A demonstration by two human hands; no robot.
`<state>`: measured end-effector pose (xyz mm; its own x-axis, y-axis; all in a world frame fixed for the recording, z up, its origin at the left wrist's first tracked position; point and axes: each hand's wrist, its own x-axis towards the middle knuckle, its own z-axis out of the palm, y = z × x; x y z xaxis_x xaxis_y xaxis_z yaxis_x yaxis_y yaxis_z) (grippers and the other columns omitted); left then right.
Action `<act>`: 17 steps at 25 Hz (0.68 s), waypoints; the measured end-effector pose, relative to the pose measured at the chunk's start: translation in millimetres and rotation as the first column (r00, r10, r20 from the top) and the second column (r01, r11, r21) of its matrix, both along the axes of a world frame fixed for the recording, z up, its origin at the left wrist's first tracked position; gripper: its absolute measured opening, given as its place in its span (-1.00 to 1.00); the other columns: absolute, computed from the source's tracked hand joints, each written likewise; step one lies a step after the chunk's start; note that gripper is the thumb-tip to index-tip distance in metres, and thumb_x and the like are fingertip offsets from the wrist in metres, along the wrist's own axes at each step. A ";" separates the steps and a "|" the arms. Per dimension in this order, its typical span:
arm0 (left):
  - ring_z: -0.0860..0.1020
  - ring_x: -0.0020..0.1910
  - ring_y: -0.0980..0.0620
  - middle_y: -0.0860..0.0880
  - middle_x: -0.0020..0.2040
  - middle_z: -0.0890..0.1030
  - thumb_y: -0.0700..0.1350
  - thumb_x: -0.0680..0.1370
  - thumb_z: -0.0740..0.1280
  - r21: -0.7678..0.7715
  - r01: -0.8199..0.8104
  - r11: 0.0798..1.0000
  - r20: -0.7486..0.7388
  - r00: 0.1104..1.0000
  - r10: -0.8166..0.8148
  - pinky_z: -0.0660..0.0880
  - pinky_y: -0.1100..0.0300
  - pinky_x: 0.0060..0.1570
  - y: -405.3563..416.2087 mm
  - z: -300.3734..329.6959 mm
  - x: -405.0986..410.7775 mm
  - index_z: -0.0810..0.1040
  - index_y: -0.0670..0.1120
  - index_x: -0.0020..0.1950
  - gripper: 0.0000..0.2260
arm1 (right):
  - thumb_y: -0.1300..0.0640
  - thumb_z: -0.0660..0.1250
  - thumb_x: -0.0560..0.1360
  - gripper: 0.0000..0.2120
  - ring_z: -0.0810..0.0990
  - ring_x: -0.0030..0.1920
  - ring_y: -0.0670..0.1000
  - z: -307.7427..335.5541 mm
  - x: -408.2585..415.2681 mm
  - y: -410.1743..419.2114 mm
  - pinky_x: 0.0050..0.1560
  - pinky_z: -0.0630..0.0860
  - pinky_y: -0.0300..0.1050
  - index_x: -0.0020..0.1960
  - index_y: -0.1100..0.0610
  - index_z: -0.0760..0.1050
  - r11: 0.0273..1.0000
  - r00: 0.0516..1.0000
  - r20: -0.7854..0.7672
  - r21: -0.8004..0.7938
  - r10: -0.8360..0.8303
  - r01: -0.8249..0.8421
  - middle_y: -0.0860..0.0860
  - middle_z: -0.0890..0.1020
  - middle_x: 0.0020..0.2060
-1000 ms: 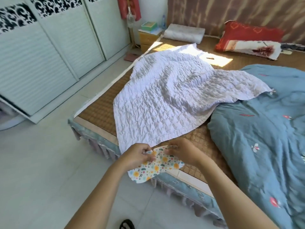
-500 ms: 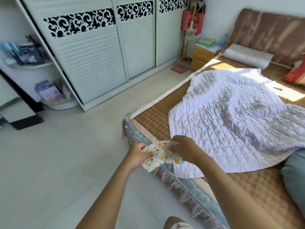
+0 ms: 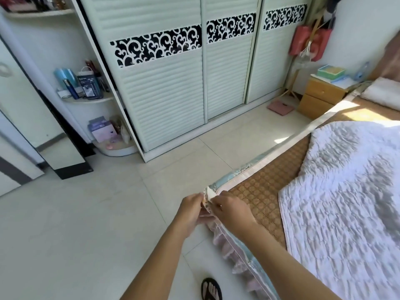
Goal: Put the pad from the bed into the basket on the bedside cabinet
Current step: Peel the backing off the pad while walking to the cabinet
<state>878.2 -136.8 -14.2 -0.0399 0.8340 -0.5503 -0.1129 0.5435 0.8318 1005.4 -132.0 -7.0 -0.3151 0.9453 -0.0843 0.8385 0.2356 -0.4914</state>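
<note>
The floral pad (image 3: 208, 199) is folded narrow and pinched between both hands at the bed's near corner; only a thin edge of it shows. My left hand (image 3: 191, 210) grips it from the left, my right hand (image 3: 232, 210) from the right. The green basket (image 3: 331, 71) stands on the wooden bedside cabinet (image 3: 320, 97) far off at the upper right, beside the head of the bed.
A white quilted blanket (image 3: 346, 202) lies on the woven bed mat (image 3: 264, 191). The bed edge (image 3: 281, 146) runs toward the cabinet. A sliding-door wardrobe (image 3: 173, 83) faces it across the tiled floor (image 3: 108, 213). A pink scale (image 3: 280, 108) lies before the cabinet.
My view has swung left along the bed's side. The pad, spread flat between my hands before, is now folded together so that only its edge shows.
</note>
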 end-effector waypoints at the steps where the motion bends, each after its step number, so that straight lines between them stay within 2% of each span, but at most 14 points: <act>1: 0.62 -0.31 -0.04 -0.12 -0.28 0.62 -0.10 0.63 0.12 -0.017 -0.019 1.000 0.056 0.998 0.020 0.62 -0.01 -0.15 18.2 3.1 -11.9 0.60 -0.17 -0.05 -0.71 | 0.06 0.15 0.58 -0.74 0.54 0.02 0.11 0.8 -14.0 17.9 -0.11 0.46 -0.03 0.04 0.17 0.56 0.999 0.999 0.041 0.047 0.019 -0.021 0.11 0.56 0.02; 4: 0.60 -0.44 0.07 -0.01 -0.45 0.62 -0.08 0.63 0.15 -0.006 -0.052 0.999 0.143 0.988 0.053 0.61 0.10 -0.29 83.7 6.2 -54.7 0.60 -0.15 -0.14 -0.71 | 0.07 0.12 0.59 -0.71 0.52 0.11 0.10 1.4 -61.7 81.9 -0.05 0.50 0.00 0.10 0.17 0.55 0.980 0.985 0.107 0.133 0.135 -0.149 0.10 0.56 0.06; 5: 0.57 -0.49 0.10 0.01 -0.49 0.60 -0.12 0.63 0.16 -0.004 -0.051 0.999 0.142 0.989 0.051 0.60 0.14 -0.35 103.1 6.2 -66.6 0.58 -0.17 -0.14 -0.73 | 0.07 0.12 0.59 -0.71 0.52 0.10 0.11 1.7 -74.4 99.9 -0.04 0.50 0.01 0.09 0.18 0.56 0.975 0.981 0.094 0.129 0.171 -0.182 0.11 0.57 0.05; 7: 0.56 -0.46 0.08 -0.05 -0.41 0.59 -0.21 0.62 0.15 -0.012 -0.072 0.997 0.130 0.989 0.073 0.60 0.18 -0.41 137.6 2.5 -89.5 0.56 -0.23 -0.03 -0.80 | 0.08 0.19 0.57 -0.74 0.55 0.07 0.13 1.6 -93.4 131.9 -0.02 0.51 0.02 0.04 0.18 0.60 0.975 0.978 -0.028 0.098 0.204 -0.201 0.12 0.60 0.02; 9: 0.58 -0.31 0.00 -0.13 -0.23 0.60 -0.26 0.62 0.14 -0.018 -0.112 0.994 0.140 0.984 0.113 0.63 0.13 -0.35 171.4 -4.8 -112.9 0.52 -0.24 0.10 -0.82 | 0.14 0.29 0.53 -0.81 0.58 0.05 0.13 -2.0 -104.8 163.1 0.00 0.53 0.05 0.05 0.18 0.61 0.994 0.971 -0.226 0.090 0.076 -0.057 0.12 0.60 0.05; 11: 0.58 -0.18 -0.07 -0.18 -0.09 0.59 -0.26 0.62 0.14 -0.022 -0.151 0.988 0.180 0.972 0.152 0.60 0.04 -0.23 208.7 -13.7 -140.4 0.48 -0.24 0.18 -0.81 | 0.17 0.26 0.54 -0.73 0.56 0.09 0.15 -11.4 -115.6 204.0 0.08 0.53 0.08 0.22 0.20 0.51 0.985 0.940 -0.306 0.037 -0.151 0.171 0.16 0.57 0.11; 13: 0.58 -0.12 -0.09 -0.20 0.01 0.59 -0.25 0.62 0.14 -0.005 -0.145 0.989 0.238 0.961 0.142 0.57 0.03 -0.19 253.1 -21.3 -171.4 0.45 -0.23 0.21 -0.80 | 0.09 0.15 0.60 -0.65 0.55 0.12 0.17 -17.9 -135.7 251.6 0.12 0.49 0.06 0.32 0.23 0.36 0.917 0.857 -0.342 -0.242 -0.386 0.316 0.20 0.56 0.13; 15: 0.61 -0.13 -0.07 -0.16 -0.01 0.62 -0.23 0.63 0.13 0.018 -0.086 0.996 0.287 0.955 0.078 0.57 0.07 -0.22 299.0 -25.8 -200.6 0.47 -0.21 0.21 -0.79 | 0.05 0.06 0.62 -0.68 0.57 0.04 0.13 -23.4 -168.6 294.4 0.05 0.49 0.08 0.22 0.24 0.38 0.819 0.695 -0.491 -0.515 -0.525 0.255 0.19 0.58 0.05; 16: 0.63 -0.17 -0.03 -0.13 -0.05 0.64 -0.21 0.64 0.11 0.035 -0.029 0.999 0.295 0.955 0.017 0.59 0.09 -0.25 321.6 -26.6 -212.9 0.48 -0.20 0.20 -0.78 | 0.04 0.03 0.62 -0.70 0.56 0.03 0.11 -25.4 -186.8 314.1 0.05 0.51 0.10 0.18 0.21 0.39 0.796 0.617 -0.551 -0.562 -0.562 0.223 0.16 0.57 0.04; 17: 0.65 -0.20 0.01 -0.10 -0.08 0.66 -0.17 0.64 0.10 0.049 0.033 0.998 0.300 0.953 -0.046 0.61 0.11 -0.25 341.6 -26.1 -221.3 0.50 -0.19 0.19 -0.76 | 0.03 0.02 0.63 -0.71 0.56 0.05 0.11 -26.1 -203.1 330.5 0.10 0.53 0.14 0.19 0.16 0.39 0.801 0.587 -0.577 -0.551 -0.568 0.233 0.15 0.57 0.05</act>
